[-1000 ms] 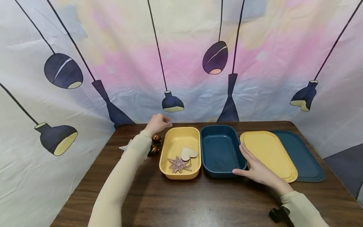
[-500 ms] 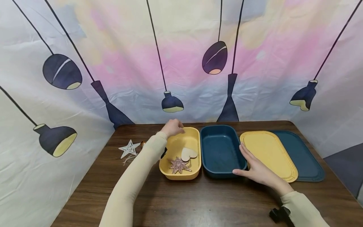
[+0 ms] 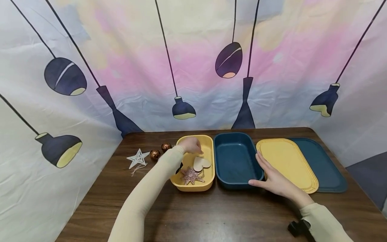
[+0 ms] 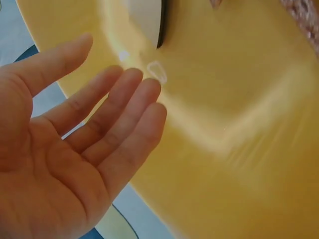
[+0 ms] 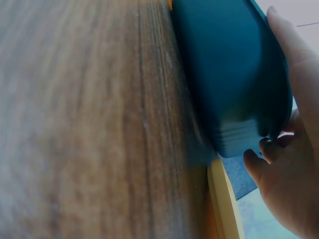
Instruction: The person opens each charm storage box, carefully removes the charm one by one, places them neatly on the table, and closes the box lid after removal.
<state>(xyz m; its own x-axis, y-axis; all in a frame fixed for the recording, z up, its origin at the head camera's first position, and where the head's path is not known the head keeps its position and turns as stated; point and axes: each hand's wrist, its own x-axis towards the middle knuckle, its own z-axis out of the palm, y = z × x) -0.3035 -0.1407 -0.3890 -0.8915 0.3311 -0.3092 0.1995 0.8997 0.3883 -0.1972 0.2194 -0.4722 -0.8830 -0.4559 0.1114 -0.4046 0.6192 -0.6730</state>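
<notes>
My left hand [image 3: 191,144] reaches into the yellow box [image 3: 212,151], over its far part. In the left wrist view its fingers are loosely bent with nothing between them. The pale wooden heart [image 3: 201,164] lies in the box in front of that hand, partly over the glittery pink star ornament [image 3: 190,176]. A pale edge of the heart [image 4: 147,20] also shows beyond the fingertips in the left wrist view. My right hand [image 3: 273,178] rests with spread fingers at the near right corner of the dark blue box [image 3: 237,161], thumb at its front, fingers along its side.
Left of the yellow box, a white star ornament [image 3: 139,158] with a string lies on the wooden table [image 3: 193,215], beside shiny copper baubles [image 3: 155,154]. On the right, a yellow lid [image 3: 287,164] overlaps a dark blue lid [image 3: 328,171]. A printed cloth hangs behind.
My left hand has moved right and down from the yellow box's far left corner into the box, uncovering the white star and baubles. My right hand stays at the blue box.
</notes>
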